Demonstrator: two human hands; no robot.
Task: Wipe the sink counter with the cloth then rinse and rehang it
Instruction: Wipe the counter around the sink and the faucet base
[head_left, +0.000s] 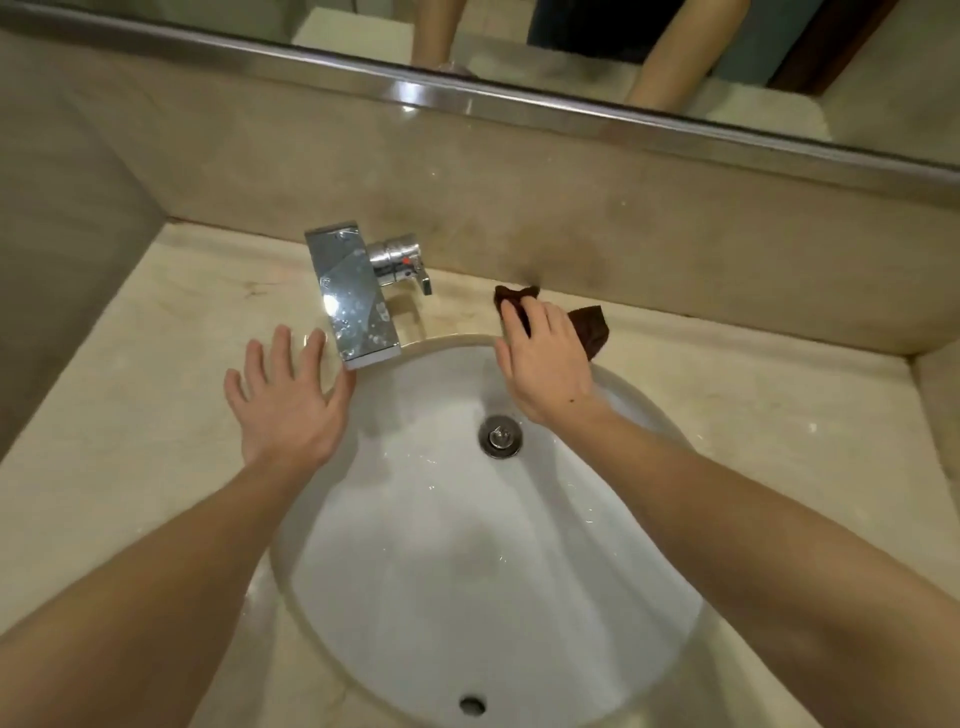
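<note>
A dark brown cloth (589, 327) lies on the beige marble counter (753, 410) behind the sink's far right rim, close to the backsplash. My right hand (545, 364) lies flat on top of it, fingers straight, pressing it onto the counter; cloth shows past my fingertips and at the right side of the hand. My left hand (285, 400) is spread flat, fingers apart, over the counter at the sink's left rim, just left of the faucet spout, holding nothing. The white oval sink basin (467, 571) sits in the middle, wet, with a chrome drain plug (500, 435).
A chrome square faucet (350, 296) with a side lever handle (402, 260) stands behind the basin. A beige stone backsplash (519, 197) rises behind the counter, with a metal-framed mirror (467, 101) above. A side wall closes off the left, and a raised stone edge the far right.
</note>
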